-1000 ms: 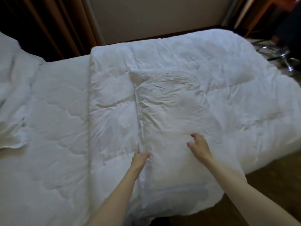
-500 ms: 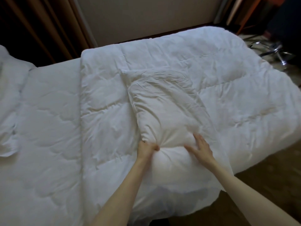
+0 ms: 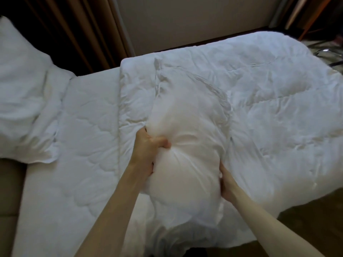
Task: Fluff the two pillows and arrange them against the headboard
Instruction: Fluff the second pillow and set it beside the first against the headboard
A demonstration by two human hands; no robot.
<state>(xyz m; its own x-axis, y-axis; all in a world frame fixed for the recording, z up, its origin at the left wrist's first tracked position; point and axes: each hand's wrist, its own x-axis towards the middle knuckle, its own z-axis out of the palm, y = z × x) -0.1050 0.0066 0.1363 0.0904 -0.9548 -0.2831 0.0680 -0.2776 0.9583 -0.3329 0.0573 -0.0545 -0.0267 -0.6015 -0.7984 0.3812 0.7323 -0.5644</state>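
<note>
Left hand fist-bunches pillow cloth, right hand cups its right side w/ fingers hidden, can't tell; squeeze evenly, lift clear of duvet.

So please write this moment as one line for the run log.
step: fluffing | left hand: gripping pillow | right hand: gripping pillow side | pillow: on duvet | second pillow: far left, untouched
</note>
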